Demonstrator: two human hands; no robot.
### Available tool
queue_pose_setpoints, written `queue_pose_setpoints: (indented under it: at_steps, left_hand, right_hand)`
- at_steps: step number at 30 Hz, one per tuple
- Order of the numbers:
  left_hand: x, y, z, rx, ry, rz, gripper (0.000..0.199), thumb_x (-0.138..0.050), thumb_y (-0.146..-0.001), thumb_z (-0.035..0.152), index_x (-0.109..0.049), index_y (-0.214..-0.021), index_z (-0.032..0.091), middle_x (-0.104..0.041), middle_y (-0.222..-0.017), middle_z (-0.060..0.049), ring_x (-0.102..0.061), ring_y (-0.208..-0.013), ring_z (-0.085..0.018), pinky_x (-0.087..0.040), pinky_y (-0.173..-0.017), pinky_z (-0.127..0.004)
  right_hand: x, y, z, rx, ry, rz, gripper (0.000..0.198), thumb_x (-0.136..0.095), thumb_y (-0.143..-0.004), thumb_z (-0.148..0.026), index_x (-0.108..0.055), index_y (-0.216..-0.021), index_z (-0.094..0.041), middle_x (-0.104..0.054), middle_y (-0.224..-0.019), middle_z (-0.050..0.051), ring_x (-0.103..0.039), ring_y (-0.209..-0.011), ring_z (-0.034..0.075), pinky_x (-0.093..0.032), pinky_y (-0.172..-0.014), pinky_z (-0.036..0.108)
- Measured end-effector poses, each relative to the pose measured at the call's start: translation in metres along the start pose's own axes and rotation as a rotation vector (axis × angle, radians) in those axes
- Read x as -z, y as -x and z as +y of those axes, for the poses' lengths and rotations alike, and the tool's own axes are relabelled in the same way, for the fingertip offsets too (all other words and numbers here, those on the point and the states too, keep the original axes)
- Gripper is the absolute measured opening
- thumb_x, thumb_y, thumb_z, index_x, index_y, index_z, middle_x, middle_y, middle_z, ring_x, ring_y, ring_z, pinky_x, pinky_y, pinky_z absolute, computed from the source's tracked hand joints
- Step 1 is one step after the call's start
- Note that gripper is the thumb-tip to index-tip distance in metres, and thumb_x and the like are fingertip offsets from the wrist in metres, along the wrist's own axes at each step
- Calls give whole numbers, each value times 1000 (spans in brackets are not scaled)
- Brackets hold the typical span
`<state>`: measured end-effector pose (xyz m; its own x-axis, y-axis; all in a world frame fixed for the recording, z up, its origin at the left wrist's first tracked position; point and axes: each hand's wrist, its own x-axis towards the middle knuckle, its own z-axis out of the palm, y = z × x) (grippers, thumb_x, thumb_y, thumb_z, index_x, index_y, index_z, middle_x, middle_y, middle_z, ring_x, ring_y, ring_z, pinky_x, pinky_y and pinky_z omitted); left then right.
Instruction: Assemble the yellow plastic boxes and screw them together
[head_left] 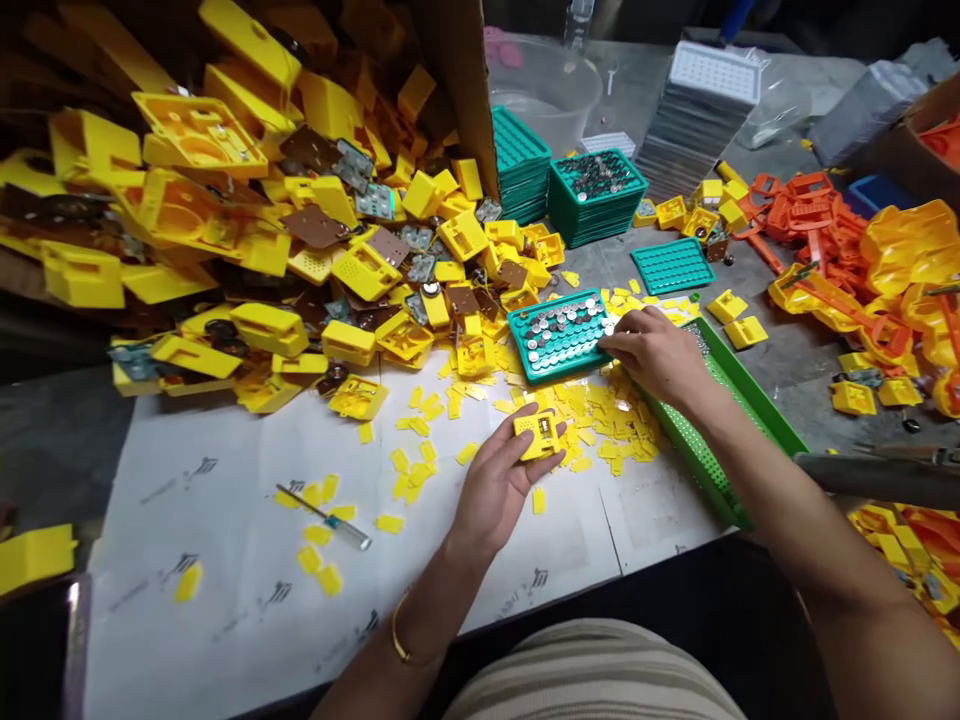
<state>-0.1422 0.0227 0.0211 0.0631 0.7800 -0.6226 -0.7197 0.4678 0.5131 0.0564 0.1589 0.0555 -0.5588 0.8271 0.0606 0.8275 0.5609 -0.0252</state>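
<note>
My left hand (491,480) is wrapped round a small yellow plastic casing (537,436) with an open compartment facing up; metal shows inside it. My right hand (656,352) reaches over the right end of a teal tray (559,372), its thumb and fingers pinched together. Whatever is between those fingertips is too small to make out. Silvery button cells (551,325) lie in rows in that tray, some right beside my right fingertips. Loose yellow battery covers (600,425) are scattered below both hands.
A large heap of yellow casings (360,270) spills from a cardboard box at left. A screwdriver (326,518) lies on the white sheet. Under my right forearm is a long green basket (757,440). Stacked teal trays (596,205) and orange parts (810,225) stand farther back.
</note>
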Motion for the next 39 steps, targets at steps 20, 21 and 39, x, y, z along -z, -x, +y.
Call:
queue_pose_setpoints:
  at_steps: [20,21,39]
  left_hand:
    - [5,-4,-12,-99,33,-64,28,-62,-85,23,-65,-111,15,-64,-119,-8,-60,-112,-22,-49,-100,-40]
    - [5,-4,-13,-105,19,-58,28,-62,-84,24,-65,-111,16,-64,-118,-8,-60,-112,-22,-49,-100,-40]
    - [9,6,-10,-196,-214,-195,39,-71,-80,32,-66,-116,20,-69,-111,-7,-63,-111,-26,-52,-98,-43]
  right_hand:
    - [-19,41,-93,54,-471,-6,19,-54,-92,-27,-70,-87,-18,-68,-84,7,-58,-82,20,-40,-66,30]
    - [-17,41,-92,54,-470,-33,18,-55,-92,-26,-70,-87,-18,-68,-83,6,-58,-82,20,-39,-65,30]
    - [-7,33,-74,-161,-1138,-167,17,-74,-72,-26,-61,-79,-19,-61,-90,1,-60,-70,12,-48,-61,26]
